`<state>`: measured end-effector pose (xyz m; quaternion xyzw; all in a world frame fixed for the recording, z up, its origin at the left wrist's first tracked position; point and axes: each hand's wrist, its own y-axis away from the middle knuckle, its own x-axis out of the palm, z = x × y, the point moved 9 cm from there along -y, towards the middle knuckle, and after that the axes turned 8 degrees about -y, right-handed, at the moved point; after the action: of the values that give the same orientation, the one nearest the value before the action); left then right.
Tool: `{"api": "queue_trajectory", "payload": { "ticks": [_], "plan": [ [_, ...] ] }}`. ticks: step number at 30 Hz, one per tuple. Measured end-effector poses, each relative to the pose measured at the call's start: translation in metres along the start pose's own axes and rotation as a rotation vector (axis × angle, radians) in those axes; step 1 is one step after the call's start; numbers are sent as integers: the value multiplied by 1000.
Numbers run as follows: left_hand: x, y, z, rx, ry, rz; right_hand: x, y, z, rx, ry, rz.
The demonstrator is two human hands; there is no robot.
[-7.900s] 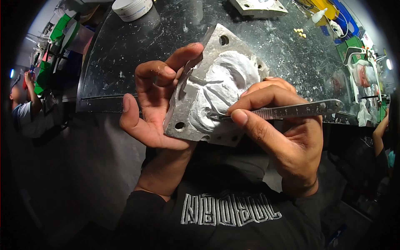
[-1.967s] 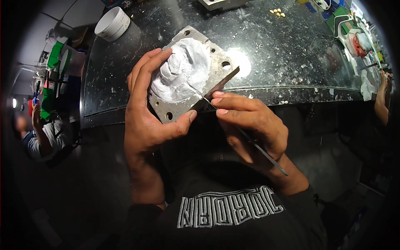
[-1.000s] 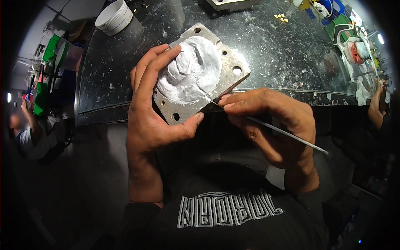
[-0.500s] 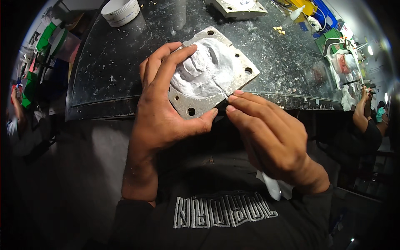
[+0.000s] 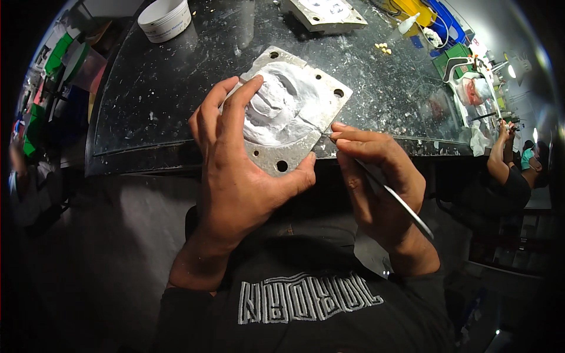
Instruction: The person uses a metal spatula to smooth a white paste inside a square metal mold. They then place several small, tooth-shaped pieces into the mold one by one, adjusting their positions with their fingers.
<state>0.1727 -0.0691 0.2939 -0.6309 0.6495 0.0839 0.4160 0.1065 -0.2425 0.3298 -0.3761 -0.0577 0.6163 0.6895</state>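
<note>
Head view | left hand (image 5: pixel 241 176) grips a grey metal mould plate (image 5: pixel 292 112) tilted over the dark speckled bench (image 5: pixel 147 106) edge | right hand (image 5: pixel 376 188) pinches a thin metal spatula (image 5: pixel 400 206), tip at the plate's right edge | white plaster (image 5: pixel 276 109) fills the cavity, seemingly shaped; edge trimming appears unfinished.

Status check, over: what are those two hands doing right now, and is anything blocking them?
Left hand grips metal mould plate with white plaster. Right hand holds thin metal tool, tip at plate's edge. Nothing in the way; white tub and second plate sit apart.
</note>
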Motion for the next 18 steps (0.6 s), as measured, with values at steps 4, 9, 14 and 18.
{"api": "queue_trajectory", "payload": {
  "ticks": [4, 9, 14, 18],
  "plan": [
    [1, 5, -1, -24, 20, -13, 1, 1, -1, 48, 28, -44],
    [4, 10, -6, -3, -5, -57, -2, 11, -18, 248, -149, -141],
    [2, 16, -10, 4, -56, -101, 0, 13, -35, 589, -379, -203],
    [5, 16, -11, 10, -51, -80, 6, 11, -64, 756, -780, -129]
  ]
}}
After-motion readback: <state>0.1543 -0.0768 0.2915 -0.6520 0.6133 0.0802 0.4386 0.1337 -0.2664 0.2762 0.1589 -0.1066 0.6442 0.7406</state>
